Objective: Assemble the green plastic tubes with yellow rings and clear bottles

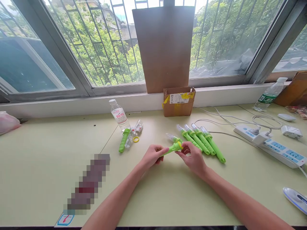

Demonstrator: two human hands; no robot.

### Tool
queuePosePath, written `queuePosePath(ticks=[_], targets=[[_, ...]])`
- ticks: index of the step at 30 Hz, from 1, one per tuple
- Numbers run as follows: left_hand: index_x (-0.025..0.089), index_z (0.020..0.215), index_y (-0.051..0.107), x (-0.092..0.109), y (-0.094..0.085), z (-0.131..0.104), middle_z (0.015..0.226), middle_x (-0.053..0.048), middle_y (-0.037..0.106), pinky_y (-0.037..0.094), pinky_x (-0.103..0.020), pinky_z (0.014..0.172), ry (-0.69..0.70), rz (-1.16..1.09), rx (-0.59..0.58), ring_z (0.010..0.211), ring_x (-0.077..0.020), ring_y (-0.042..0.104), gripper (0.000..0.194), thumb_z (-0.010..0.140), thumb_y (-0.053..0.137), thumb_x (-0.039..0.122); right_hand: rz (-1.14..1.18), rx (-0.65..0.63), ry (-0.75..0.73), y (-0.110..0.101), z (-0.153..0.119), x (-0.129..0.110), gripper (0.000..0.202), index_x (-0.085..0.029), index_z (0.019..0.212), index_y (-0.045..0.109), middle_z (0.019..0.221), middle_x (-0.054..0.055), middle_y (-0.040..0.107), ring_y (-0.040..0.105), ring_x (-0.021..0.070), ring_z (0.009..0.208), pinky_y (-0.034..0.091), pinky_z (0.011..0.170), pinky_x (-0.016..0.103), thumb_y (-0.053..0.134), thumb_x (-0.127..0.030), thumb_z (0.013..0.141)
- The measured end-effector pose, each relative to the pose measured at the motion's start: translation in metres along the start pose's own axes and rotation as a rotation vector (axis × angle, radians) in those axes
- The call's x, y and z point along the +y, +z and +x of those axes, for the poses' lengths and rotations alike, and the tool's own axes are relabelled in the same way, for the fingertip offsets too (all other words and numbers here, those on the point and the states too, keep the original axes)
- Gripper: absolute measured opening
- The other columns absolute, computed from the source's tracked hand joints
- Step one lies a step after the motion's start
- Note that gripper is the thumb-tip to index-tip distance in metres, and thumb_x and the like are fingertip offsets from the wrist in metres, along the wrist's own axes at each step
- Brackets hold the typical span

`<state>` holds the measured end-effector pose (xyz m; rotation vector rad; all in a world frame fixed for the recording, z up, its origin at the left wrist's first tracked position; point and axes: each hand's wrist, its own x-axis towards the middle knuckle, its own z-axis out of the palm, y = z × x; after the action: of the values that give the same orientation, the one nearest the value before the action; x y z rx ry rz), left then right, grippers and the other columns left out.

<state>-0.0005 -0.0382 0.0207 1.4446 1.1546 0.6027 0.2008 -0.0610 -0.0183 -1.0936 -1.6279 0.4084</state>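
Observation:
My left hand (153, 156) is closed round a green handle (171, 148). At the handle's right end sits a yellow ring (180, 145), pinched by the fingers of my right hand (192, 156). Just behind them lies a green piece with a clear tip (174, 138). Several green sticks with clear tops (203, 140) lie side by side to the right. On the left are another green handle (124, 140), clear tubes (129, 139) and a loose yellow ring (136, 139).
A water bottle (119, 115) stands behind the left parts. A cardboard box (178, 107) is at the back. To the right are a power strip (271, 145), white cables, another bottle (270, 95) and a white device (296, 199). A pixelated patch covers something at left.

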Motion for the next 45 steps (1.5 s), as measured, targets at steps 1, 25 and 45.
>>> queuePosePath(ticks=[1,25,45], targets=[[0.016,0.076,0.058,0.000,0.001,-0.001,0.053,0.004,0.052,0.031,-0.020,0.039,0.014,0.006,0.006,0.038,-0.0062,0.040,0.040,0.072,0.063,0.055,-0.009,0.011,0.001,0.000,0.000,0.000,0.023,-0.021,0.090,0.051,0.068,0.000,0.060,0.060,0.0142,0.055,0.054,0.052,0.029,0.064,-0.037,0.081],[0.015,0.080,0.065,-0.011,0.011,0.001,0.063,0.001,0.058,0.044,-0.021,0.046,0.297,0.070,0.224,0.052,-0.0096,0.052,0.029,0.071,0.070,0.042,0.016,-0.087,0.158,-0.004,0.004,0.012,0.032,-0.020,0.087,0.050,0.073,0.002,0.060,0.059,0.0157,0.058,0.049,0.047,0.027,0.068,-0.044,0.075],[0.013,0.079,0.065,-0.003,0.010,-0.002,0.064,-0.002,0.062,0.043,-0.021,0.043,0.192,-0.059,0.165,0.043,-0.0080,0.051,0.032,0.073,0.068,0.044,0.016,-0.050,0.108,-0.003,0.004,0.007,0.026,-0.020,0.086,0.050,0.075,0.002,0.059,0.059,0.0148,0.060,0.051,0.050,0.027,0.067,-0.037,0.077]])
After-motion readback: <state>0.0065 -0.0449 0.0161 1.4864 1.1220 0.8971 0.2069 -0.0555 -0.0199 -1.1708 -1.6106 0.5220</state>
